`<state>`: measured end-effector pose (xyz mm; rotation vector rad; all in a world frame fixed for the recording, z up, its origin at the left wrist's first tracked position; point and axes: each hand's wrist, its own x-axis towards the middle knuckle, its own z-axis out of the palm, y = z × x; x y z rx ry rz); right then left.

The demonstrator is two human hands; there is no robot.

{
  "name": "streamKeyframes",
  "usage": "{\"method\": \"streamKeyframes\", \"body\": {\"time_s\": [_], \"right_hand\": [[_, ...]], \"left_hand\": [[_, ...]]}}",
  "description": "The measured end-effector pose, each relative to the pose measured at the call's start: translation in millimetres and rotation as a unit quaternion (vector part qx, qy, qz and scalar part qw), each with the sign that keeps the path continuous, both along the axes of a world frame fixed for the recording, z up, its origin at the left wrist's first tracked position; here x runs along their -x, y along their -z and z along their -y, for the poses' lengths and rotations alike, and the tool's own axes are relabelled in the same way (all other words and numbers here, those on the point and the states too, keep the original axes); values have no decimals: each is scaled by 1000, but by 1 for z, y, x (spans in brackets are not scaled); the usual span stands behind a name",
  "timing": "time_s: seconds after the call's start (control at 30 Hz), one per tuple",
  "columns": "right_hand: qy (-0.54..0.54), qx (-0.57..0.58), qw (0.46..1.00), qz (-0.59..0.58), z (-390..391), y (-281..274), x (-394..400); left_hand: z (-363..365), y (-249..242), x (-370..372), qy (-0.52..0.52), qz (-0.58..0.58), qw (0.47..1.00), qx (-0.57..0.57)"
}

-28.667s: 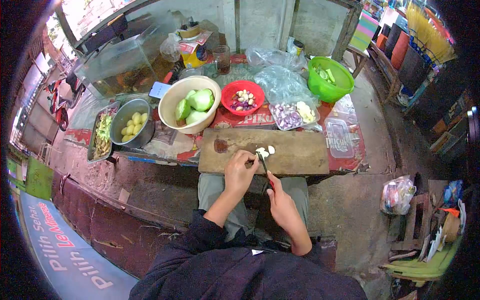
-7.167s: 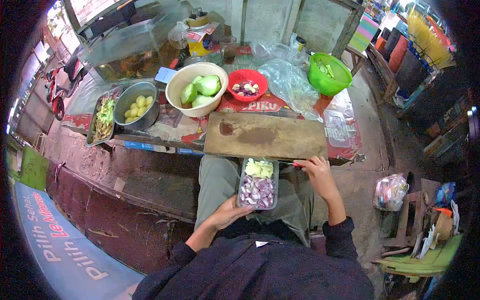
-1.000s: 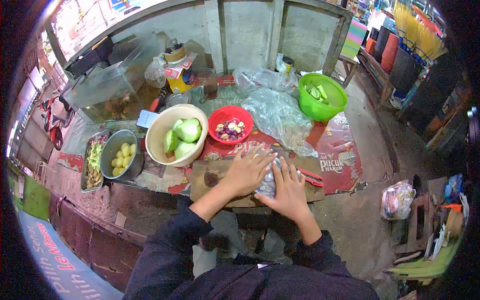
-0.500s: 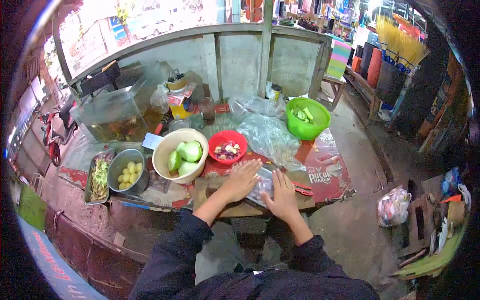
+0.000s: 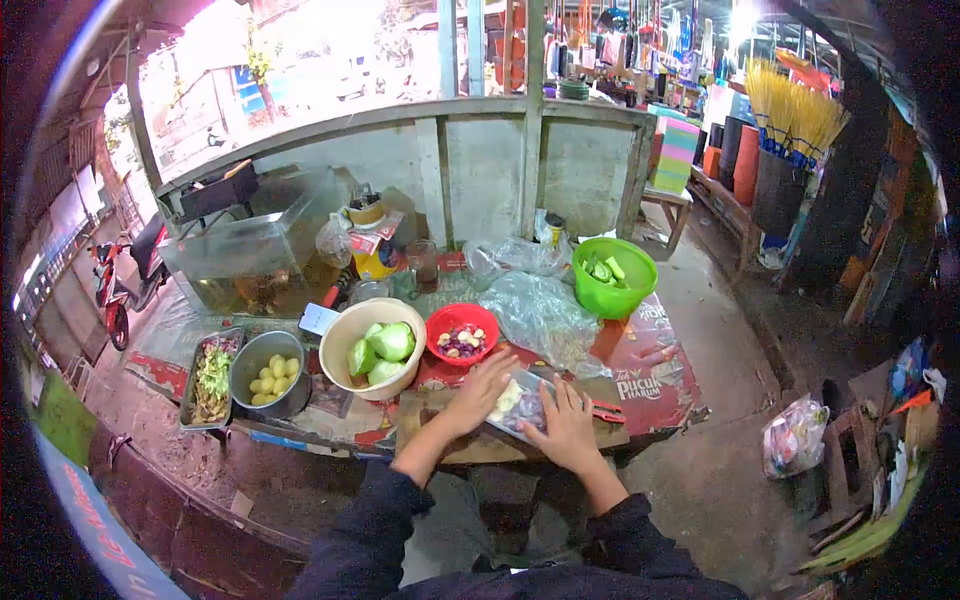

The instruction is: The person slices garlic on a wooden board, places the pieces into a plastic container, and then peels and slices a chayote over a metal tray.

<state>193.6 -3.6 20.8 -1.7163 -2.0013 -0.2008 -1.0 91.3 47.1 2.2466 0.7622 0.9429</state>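
Note:
A shallow rectangular tray holds pale yellowish pieces and purplish ones, on a wooden board at the table's front edge. My left hand is at the tray's left side, fingers stretched and palm down. Fingers apart, my right hand lies over the tray's right part and hides some of it. Just right of that hand is a red-handled tool, partly covered. Beyond the tray stands a red bowl with purple and whitish pieces.
Left along the table are a cream bowl of green vegetables, a grey pot of round yellowish items and a metal tray of shredded greens. Behind lie plastic bags and a green bowl. A glass tank stands back left.
My left hand has lifted and shifted slightly left off the tray, uncovering the pale pieces. My right hand remains over the tray's right side. The view has tilted up a little.

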Motion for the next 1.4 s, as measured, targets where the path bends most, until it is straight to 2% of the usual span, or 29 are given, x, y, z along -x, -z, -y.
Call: {"method": "streamKeyframes", "body": {"time_s": [0.03, 0.07, 0.17, 0.23, 0.27, 0.33, 0.4, 0.47, 0.5, 0.53, 0.6, 0.73, 0.8, 0.83, 0.87, 0.9, 0.93, 0.97, 1.0, 1.03, 1.07, 1.13, 1.17, 1.2, 1.23, 1.27, 1.3, 1.33, 1.4], "right_hand": [[4, 14, 1000, 7, 0, 0, 1], [8, 30, 999, 12, 1, -1, 1], [9, 54, 998, 24, 0, -4, 3], [18, 81, 996, 26, 2, -8, 8], [32, 103, 994, 28, 3, -12, 10], [22, 117, 993, 21, 5, -16, 14], [33, 117, 992, 20, 6, -14, 16], [25, 118, 993, 14, 12, -21, 21], [20, 121, 992, 8, 17, -25, 23], [18, 124, 992, 10, 20, -28, 24], [6, 139, 990, 13, 26, -32, 28], [-3, 140, 990, -5, 29, -38, 32], [5, 125, 991, -46, 30, -35, 34], [-1, 129, 990, -49, 33, -34, 36], [1, 99, 993, -70, 37, -35, 35], [2, 66, 994, -91, 38, -37, 32], [-11, 68, 993, -92, 39, -36, 27], [-12, 2, 996, -92, 41, -33, 19], [-12, -64, 994, -93, 39, -34, 8], [-11, -75, 993, -91, 39, -41, -5], [-8, -87, 992, -90, 36, -46, -23], [48, -137, 989, -36, 25, -46, -65], [125, -132, 982, -49, 17, -44, -85], [201, -125, 970, -60, 8, -39, -108], [232, -121, 963, -71, -6, -28, -139], [263, -119, 954, -82, -19, -15, -167], [263, -119, 954, -83, -29, -6, -186], [294, -83, 948, -89, -37, 1, -203], [321, -46, 941, -93, -46, 5, -219]], "left_hand": [[18, -23, 6, -29, 62, 998, -8], [38, -46, 15, -27, 63, 998, -11], [116, -130, 57, -72, 137, 975, -163], [176, -181, 85, -126, 105, 944, -288], [203, -203, 97, -167, 64, 920, -348], [218, -222, 115, -180, 42, 773, -607], [255, -244, 118, -230, -26, 762, -604], [273, -245, 126, -239, -38, 765, -597], [269, -257, 125, -237, -61, 730, -638], [275, -257, 126, -240, -62, 731, -636], [286, -253, 132, -256, -52, 776, -574], [280, -259, 138, -206, -102, 765, -602], [273, -240, 140, -218, -58, 796, -562], [251, -212, 152, -254, 39, 714, -652], [248, -201, 150, -281, 80, 764, -575], [226, -193, 164, -250, 83, 745, -614], [236, -189, 164, -338, 56, 808, -479], [227, -174, 165, -437, 62, 799, -409], [214, -162, 177, -472, 61, 816, -329], [203, -147, 196, -500, 6, 818, -285], [192, -125, 219, -534, 21, 819, -210], [170, -65, 277, -593, 87, 797, -76], [156, -25, 318, -619, 136, 773, -17], [152, 44, 384, -621, 133, 773, -15], [123, 91, 443, -681, 152, 715, -35], [122, 89, 458, -681, 150, 716, -35], [119, 81, 468, -673, 246, 688, 117], [115, 75, 472, -642, 334, 637, 265], [104, 73, 477, -604, 376, 648, 270]]}}
